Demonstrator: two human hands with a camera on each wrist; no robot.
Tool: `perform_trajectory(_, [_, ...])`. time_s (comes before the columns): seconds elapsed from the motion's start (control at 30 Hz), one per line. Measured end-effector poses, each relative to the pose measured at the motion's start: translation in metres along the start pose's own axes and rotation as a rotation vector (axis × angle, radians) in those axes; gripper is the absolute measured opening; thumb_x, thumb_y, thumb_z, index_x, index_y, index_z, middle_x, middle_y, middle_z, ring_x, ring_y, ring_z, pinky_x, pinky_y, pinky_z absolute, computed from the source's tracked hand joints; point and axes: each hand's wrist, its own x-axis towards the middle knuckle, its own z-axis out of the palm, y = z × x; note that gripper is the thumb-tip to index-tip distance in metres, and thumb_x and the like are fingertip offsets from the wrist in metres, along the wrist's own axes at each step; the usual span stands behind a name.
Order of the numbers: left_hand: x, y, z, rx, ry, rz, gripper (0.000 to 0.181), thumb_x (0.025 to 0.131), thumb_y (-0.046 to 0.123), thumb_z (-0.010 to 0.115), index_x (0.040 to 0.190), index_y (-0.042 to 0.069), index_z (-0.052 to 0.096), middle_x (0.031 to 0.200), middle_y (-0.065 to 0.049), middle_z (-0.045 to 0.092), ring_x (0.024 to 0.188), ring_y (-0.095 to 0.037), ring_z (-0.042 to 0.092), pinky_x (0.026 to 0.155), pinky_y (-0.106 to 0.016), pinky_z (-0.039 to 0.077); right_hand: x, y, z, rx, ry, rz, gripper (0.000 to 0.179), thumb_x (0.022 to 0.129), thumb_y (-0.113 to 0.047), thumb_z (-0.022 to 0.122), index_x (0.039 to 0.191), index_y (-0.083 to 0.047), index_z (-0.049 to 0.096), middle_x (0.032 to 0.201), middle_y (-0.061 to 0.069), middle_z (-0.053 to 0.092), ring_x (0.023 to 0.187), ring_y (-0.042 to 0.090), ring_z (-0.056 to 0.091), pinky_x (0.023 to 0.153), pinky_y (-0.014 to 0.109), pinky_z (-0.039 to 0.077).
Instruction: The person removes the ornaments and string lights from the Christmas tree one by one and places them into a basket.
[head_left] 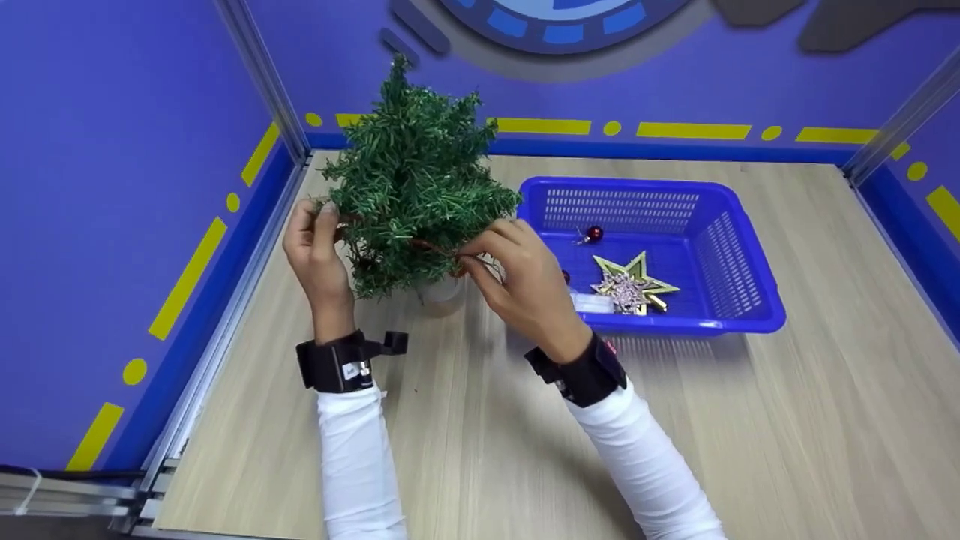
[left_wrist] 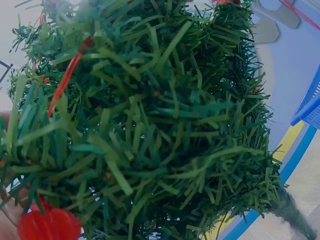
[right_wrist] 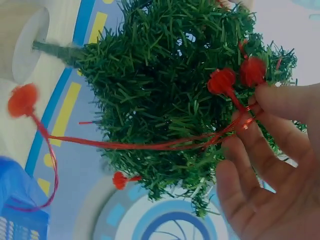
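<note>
Head view shows us the small green artificial fir tree (head_left: 415, 176) in its white pot, upright on the pale wood-grain desk (head_left: 787, 435) just left of the blue plastic basket (head_left: 742, 315); our left hand (head_left: 319, 247) pinches a branch tip on the tree's far side from the basket, and our right hand (head_left: 517, 274) pinches the thin red string of pompoms (right_wrist: 150, 144) at the lower branches. We judge the tree light and tippy with springy branches, best steadied low, and the string limp and snag-prone. Purple walls enclose the desk.
</note>
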Motion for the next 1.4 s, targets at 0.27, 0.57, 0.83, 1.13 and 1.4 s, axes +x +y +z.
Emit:
perform_trajectory(0.27, [0.001,-0.001,0.003,-0.008,0.03,0.008,0.017,0.098,0.007,0.057,0.082,0.004,0.057,0.078,-0.01,0.047,0.073,-0.021,0.048,0.069,-0.031,0.039,-0.007,-0.001,-0.001,0.121,0.15,0.004,0.008,0.098,-0.013,0.068,0.099,-0.009,0.075,0.083,0.001,0.068,0.072,0.011,0.057,0.065,0.027,0.047])
perform_trajectory(0.57, [0.001,-0.001,0.002,-0.031,0.046,0.027,0.027,0.098,0.005,0.057,0.074,0.007,0.045,0.072,-0.001,0.037,0.068,-0.022,0.042,0.068,-0.032,0.042,-0.011,-0.007,-0.002,0.373,0.189,0.025,0.008,0.095,-0.005,0.069,0.101,-0.006,0.074,0.071,0.001,0.062,0.055,0.007,0.047,0.05,0.022,0.039])
perform_trajectory(0.83, [-0.001,0.0,0.004,-0.019,0.046,0.058,0.016,0.096,0.006,0.055,0.081,0.004,0.058,0.074,-0.003,0.044,0.07,-0.018,0.046,0.069,-0.032,0.041,-0.015,-0.014,-0.006,0.524,0.105,0.049,0.012,0.095,-0.001,0.068,0.104,-0.007,0.074,0.061,0.0,0.05,0.05,0.008,0.038,0.048,0.025,0.031])
perform_trajectory(1.13, [-0.004,-0.003,0.001,-0.103,0.021,0.058,0.025,0.099,0.018,0.043,0.089,0.008,0.064,0.113,-0.013,0.065,0.116,-0.032,0.055,0.087,-0.041,0.047,-0.018,-0.017,-0.008,0.592,0.093,0.075,0.013,0.094,0.0,0.069,0.103,-0.009,0.074,0.065,0.001,0.055,0.052,0.009,0.038,0.05,0.026,0.03])
perform_trajectory(1.4, [-0.003,-0.006,0.001,-0.169,-0.007,0.097,0.032,0.1,0.025,0.046,0.088,0.003,0.067,0.113,-0.016,0.067,0.111,-0.033,0.057,0.094,-0.04,0.046,-0.018,-0.026,-0.01,0.611,0.031,0.062,0.011,0.094,-0.001,0.069,0.101,-0.007,0.075,0.074,0.004,0.067,0.054,0.007,0.043,0.049,0.023,0.035])
